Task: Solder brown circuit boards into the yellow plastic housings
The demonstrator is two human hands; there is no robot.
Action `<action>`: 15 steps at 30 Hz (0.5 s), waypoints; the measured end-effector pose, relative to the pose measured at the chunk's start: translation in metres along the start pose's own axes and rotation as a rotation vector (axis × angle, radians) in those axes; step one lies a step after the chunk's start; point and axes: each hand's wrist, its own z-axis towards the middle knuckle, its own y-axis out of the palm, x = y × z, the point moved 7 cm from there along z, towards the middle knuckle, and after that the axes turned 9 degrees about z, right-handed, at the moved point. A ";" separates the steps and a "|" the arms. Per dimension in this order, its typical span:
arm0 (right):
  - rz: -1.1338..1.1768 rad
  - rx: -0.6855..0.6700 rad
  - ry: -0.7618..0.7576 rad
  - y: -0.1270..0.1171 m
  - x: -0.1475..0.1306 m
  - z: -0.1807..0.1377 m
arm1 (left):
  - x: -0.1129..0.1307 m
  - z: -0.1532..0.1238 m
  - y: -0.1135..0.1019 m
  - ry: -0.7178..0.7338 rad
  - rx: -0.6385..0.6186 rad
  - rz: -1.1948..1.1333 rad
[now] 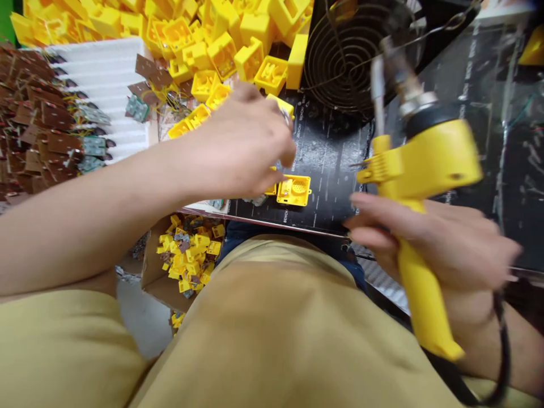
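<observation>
Though blurred, a yellow, black-collared soldering gun point(437, 161), right grip point(461, 243) snug around its handle point(423, 300), left grip point(249, 139) unclear

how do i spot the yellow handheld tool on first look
Find the round ringed grille at the top. Below and right of it, the right hand grips the yellow handheld tool. Unlike the yellow boxes, it has a long handle and black collar.

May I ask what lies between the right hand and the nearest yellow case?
In the head view, only black bench surface separates the right hand from that yellow case.
</observation>
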 end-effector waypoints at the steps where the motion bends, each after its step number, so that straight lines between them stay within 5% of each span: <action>1: -0.007 0.005 -0.076 0.006 -0.001 0.003 | -0.010 -0.016 -0.008 -0.079 0.085 0.000; 4: -0.032 -0.016 -0.200 0.025 0.006 0.010 | -0.032 -0.071 -0.004 -0.351 0.314 -0.085; 8: 0.016 -0.091 -0.171 0.054 0.014 0.017 | -0.018 -0.105 0.051 -0.510 0.413 -0.160; 11: -0.014 -0.058 -0.170 0.070 0.009 0.020 | -0.002 -0.098 0.072 -0.543 0.500 -0.181; 15: -0.005 0.024 -0.122 0.064 -0.001 0.021 | 0.006 -0.067 0.072 -0.413 0.455 -0.299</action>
